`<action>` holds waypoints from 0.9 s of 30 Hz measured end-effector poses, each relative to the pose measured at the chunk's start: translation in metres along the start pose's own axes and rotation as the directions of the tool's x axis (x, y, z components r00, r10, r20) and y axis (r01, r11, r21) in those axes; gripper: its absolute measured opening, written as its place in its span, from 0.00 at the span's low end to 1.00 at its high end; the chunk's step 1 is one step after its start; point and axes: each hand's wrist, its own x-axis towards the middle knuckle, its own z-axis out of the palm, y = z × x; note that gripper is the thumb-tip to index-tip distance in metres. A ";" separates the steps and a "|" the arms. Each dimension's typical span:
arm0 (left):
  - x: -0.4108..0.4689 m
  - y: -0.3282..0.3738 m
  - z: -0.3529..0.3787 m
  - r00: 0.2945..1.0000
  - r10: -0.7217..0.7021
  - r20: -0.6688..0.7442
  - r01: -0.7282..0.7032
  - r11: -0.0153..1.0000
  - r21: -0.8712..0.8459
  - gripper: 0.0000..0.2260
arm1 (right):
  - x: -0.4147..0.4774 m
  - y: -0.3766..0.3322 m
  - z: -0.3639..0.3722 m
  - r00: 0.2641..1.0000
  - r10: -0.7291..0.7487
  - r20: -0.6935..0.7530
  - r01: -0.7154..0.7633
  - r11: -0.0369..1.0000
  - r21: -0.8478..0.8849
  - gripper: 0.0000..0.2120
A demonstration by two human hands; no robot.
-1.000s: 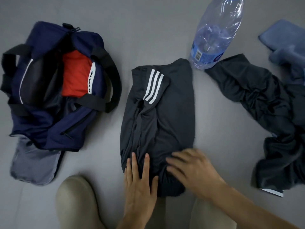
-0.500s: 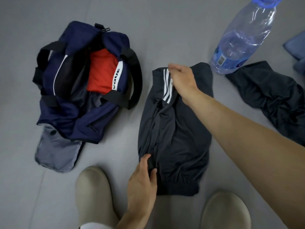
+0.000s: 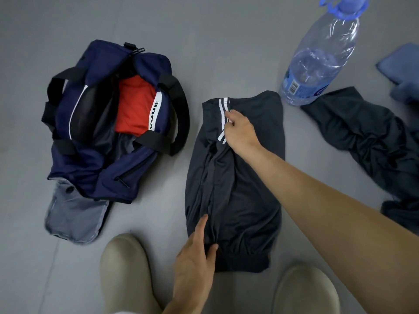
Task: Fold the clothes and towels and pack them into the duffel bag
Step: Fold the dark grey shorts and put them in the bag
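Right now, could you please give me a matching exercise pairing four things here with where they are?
1 red garment; 2 water bottle; 3 right hand; 4 left hand.
A near end of the dark striped garment; B inside the navy duffel bag; C at the white stripes; D just beyond the garment's far right corner.
Pairs: 1-B, 2-D, 3-C, 4-A.

A grey floor point(image 3: 226, 41) carries everything. An open navy duffel bag point(image 3: 108, 168) lies to the left, a folded dark top point(image 3: 238, 200) in the middle, and a water bottle point(image 3: 317, 64), a crumpled dark garment point(image 3: 362, 137) and a blue towel point(image 3: 401, 66) to the right. Two beige shoes point(image 3: 127, 273) stand nearest.
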 end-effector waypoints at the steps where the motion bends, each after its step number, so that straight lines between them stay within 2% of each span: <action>1: 0.001 0.002 -0.001 1.000 0.011 -0.003 -0.011 1.000 -0.003 0.33 | 0.001 -0.002 0.001 0.999 -0.025 0.028 0.025 1.000 0.004 0.18; 4: 0.000 0.004 -0.006 0.997 0.056 -0.054 -0.059 0.997 -0.057 0.30 | -0.001 -0.017 0.010 0.979 -0.146 0.143 0.146 0.989 0.005 0.26; 7: -0.001 -0.004 -0.010 0.987 0.051 -0.150 -0.070 0.990 -0.123 0.28 | -0.003 -0.026 0.024 0.914 -0.218 0.341 0.228 0.974 0.012 0.32; 9: -0.001 -0.018 -0.007 0.984 0.015 -0.175 -0.038 0.991 -0.129 0.32 | -0.007 -0.018 0.025 0.880 -0.250 0.404 0.303 0.951 -0.070 0.31; 11: 0.001 -0.032 -0.003 0.981 0.023 -0.192 -0.031 0.999 -0.042 0.36 | -0.022 -0.003 0.016 0.882 -0.296 0.367 0.388 0.898 -0.209 0.25; 12: 0.002 -0.036 0.000 0.972 0.090 -0.216 -0.083 0.996 0.043 0.37 | -0.035 0.008 0.010 0.882 -0.320 0.345 0.422 0.863 -0.279 0.24; 14: 0.003 -0.034 0.002 0.930 0.300 -0.214 -0.260 0.946 0.196 0.36 | -0.069 0.032 -0.002 0.862 -0.371 0.345 0.496 0.755 -0.428 0.29; 16: 0.009 -0.024 0.006 0.868 0.490 -0.077 -0.446 0.838 0.314 0.34 | -0.108 0.058 -0.010 0.836 -0.404 0.371 0.549 0.607 -0.575 0.33; 18: 0.021 -0.023 0.013 0.812 0.578 0.082 -0.554 0.716 0.425 0.32 | -0.136 0.095 -0.013 0.833 -0.370 0.412 0.552 0.499 -0.668 0.34; 19: 0.031 -0.025 0.017 0.811 0.573 0.121 -0.558 0.692 0.458 0.30 | -0.143 0.115 -0.015 0.837 -0.338 0.431 0.545 0.453 -0.705 0.35; 22: 0.068 -0.020 0.022 0.860 0.493 0.128 -0.483 0.708 0.515 0.29 | -0.122 0.154 -0.033 0.868 -0.268 0.418 0.490 0.326 -0.808 0.37; 27: 0.124 0.035 0.016 0.872 0.480 0.102 -0.450 0.700 0.555 0.30 | -0.058 0.137 -0.058 0.914 -0.253 0.316 0.387 0.322 -0.864 0.38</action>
